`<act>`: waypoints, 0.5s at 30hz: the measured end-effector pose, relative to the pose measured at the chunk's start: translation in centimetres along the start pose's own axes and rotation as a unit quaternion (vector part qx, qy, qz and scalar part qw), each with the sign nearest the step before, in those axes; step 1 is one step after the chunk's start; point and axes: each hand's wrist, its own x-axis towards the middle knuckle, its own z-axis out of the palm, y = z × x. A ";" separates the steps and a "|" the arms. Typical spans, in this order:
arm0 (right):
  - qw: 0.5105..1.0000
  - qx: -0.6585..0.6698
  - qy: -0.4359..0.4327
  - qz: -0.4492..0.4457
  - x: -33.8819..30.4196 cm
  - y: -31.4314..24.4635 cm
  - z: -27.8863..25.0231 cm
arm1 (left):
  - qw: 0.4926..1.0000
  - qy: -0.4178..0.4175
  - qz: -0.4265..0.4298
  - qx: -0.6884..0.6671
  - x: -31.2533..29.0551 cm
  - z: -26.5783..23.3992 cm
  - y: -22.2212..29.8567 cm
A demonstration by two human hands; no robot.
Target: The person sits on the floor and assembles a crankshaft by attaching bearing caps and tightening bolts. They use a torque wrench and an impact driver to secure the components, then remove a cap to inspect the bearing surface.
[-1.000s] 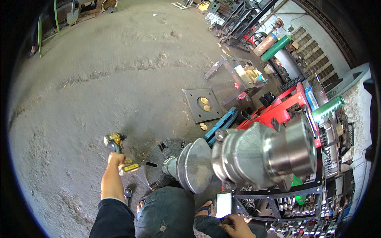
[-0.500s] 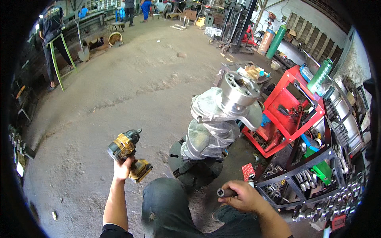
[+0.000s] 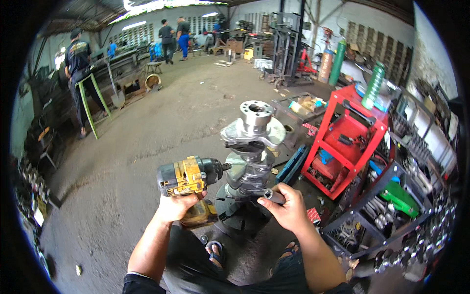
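My left hand (image 3: 177, 205) grips a yellow and black cordless impact wrench (image 3: 190, 177), raised with its nose pointing right. My right hand (image 3: 289, 208) holds a short metal socket (image 3: 273, 195) a little to the right of the wrench's nose, its open end facing the tool. Just behind both hands a large grey steel crankshaft (image 3: 249, 147) stands upright on the concrete floor, its flange at the top.
A red tool trolley (image 3: 350, 137) stands to the right, with a dark rack of metal parts (image 3: 391, 215) nearer me. A blue case (image 3: 293, 164) lies beside the crankshaft. Several people stand at benches far back left. My sandalled feet (image 3: 215, 252) are below.
The view has lifted from the floor to the workshop. My left hand raised the wrench higher and closer, and my right hand brought the socket up near its nose.
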 end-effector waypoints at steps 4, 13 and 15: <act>0.998 -0.057 0.024 -0.001 0.4 -0.1 -2.0 | 0.981 -0.122 -0.046 -0.141 0.7 2.9 1.4; 0.985 -0.159 0.049 -0.046 1.1 0.7 -1.0 | 0.985 -0.167 -0.035 -0.026 -1.9 3.7 -1.7; 0.981 -0.171 0.052 -0.071 1.3 0.9 -0.3 | 0.983 -0.183 -0.027 0.014 -1.9 3.4 -2.6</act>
